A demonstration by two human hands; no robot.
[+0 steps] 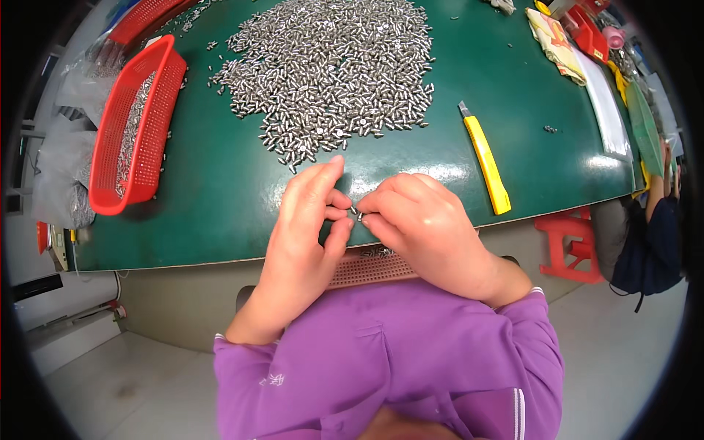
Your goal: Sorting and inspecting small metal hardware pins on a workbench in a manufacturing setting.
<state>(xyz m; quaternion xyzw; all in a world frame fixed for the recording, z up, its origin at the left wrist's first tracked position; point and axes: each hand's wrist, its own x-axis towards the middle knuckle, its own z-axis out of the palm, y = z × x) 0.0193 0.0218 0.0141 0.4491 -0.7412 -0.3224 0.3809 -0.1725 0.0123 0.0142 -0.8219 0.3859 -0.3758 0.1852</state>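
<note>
Both hands meet just above the near edge of a green table [213, 192], fingertips close together over two tiny metal parts [359, 217]. The left hand [304, 209] has its index finger stretched away from the body, with the thumb and other fingers loosely curled toward those parts; I cannot tell whether it grips one. The right hand [425, 220] brings thumb and index finger together right at them (whether it truly pinches one is too small to tell). Beyond the hands, a broad heap [334, 73] of similar silver pieces covers the far middle of the table. To its left stands a long red basket [167, 92] partly filled with metal pieces, and to its right lies a yellow cutter [488, 165], its blade pointing away. Below the table edge, between the forearms, sits a perforated tray [370, 271] with more small pieces in it.
</note>
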